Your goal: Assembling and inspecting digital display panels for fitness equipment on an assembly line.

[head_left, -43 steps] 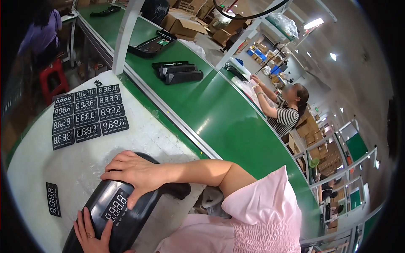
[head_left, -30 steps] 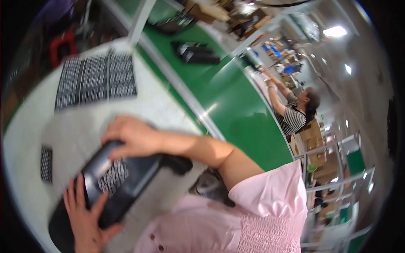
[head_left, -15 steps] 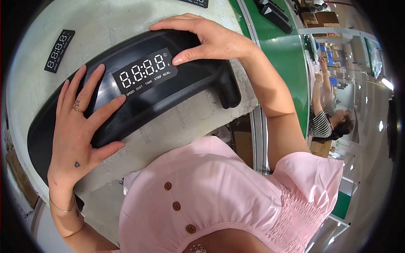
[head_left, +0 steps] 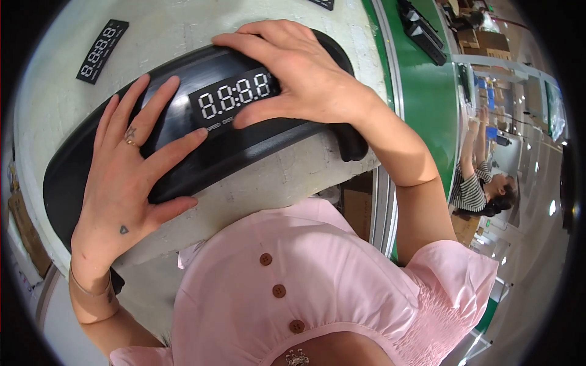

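A long, curved black plastic housing with a stubby arm at its right end lies on the pale work surface. Set in its face is a black display panel with white segment digits. My left hand rests on the left part of the housing, fingers spread, index fingertip at the panel's lower left corner. My right hand lies across the housing's right part with its fingers apart. Its thumb lies over the panel's lower edge, and the hand hides the panel's right end.
A loose black display panel lies beyond the housing on the pale work surface; part of another shows at the top edge. To the right, black plastic parts lie on a green surface. A person in a striped top works farther right.
My right hand has slid left across the housing, its thumb moving from the panel's right end onto its lower edge. My left hand keeps its place on the housing. The whole view has shifted slightly.
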A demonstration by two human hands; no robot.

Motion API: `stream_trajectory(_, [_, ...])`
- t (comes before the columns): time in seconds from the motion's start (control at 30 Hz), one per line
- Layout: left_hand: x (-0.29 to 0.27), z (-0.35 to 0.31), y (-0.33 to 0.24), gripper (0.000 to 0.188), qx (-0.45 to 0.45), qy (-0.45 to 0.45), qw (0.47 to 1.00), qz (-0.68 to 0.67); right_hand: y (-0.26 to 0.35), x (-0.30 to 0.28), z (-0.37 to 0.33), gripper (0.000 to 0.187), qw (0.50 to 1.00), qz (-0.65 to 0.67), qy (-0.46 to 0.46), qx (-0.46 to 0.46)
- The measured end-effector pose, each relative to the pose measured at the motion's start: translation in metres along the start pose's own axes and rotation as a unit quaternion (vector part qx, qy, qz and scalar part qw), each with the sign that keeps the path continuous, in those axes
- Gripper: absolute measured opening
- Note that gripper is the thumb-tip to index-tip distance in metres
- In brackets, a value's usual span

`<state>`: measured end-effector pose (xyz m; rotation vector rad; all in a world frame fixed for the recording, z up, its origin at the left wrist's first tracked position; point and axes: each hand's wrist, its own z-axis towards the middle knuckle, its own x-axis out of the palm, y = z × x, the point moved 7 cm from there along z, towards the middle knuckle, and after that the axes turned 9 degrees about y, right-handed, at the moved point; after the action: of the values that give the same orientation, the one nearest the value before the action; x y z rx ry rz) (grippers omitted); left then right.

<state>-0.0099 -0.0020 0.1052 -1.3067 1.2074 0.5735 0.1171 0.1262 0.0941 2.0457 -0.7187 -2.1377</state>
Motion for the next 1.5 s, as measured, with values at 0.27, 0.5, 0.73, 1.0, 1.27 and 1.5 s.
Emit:
stream_trajectory(0.27, [0.006, -0.03, 0.04, 0.057, 0.035, -0.125, 0.985, -0.113, 0.042, 0.07, 0.091, 0.086, 0.979, 0.07, 0.184, -0.057])
stream_trajectory(0.5, [0.021, -0.042, 0.041, 0.085, -0.056, -0.179, 0.982, -0.002, 0.057, 0.091, 0.108, 0.076, 0.981, 0.05, 0.182, -0.039])
stream_trajectory(0.73, [0.014, -0.016, 0.039, 0.075, -0.19, -0.134, 0.972, -0.034, 0.037, 0.089, 0.115, 0.068, 0.951, 0.157, 0.263, -0.053])
stream_trajectory(1.0, [-0.098, -0.017, -0.093, 0.087, 0.013, -0.291, 0.937, 0.194, 0.075, -0.112, 0.006, 0.059, 0.997, 0.032, 0.062, -0.019])
stream_trajectory(1.27, [-0.058, 0.031, -0.072, 0.067, 0.178, -0.246, 0.94, 0.153, 0.023, -0.198, -0.228, 0.054, 0.9, -0.13, -0.159, 0.384])
stream_trajectory(1.5, [0.038, 0.078, 0.001, 0.077, 0.064, 0.188, 0.969, 0.15, -0.058, -0.084, -0.467, 0.04, 0.608, -0.262, -0.231, 0.713])
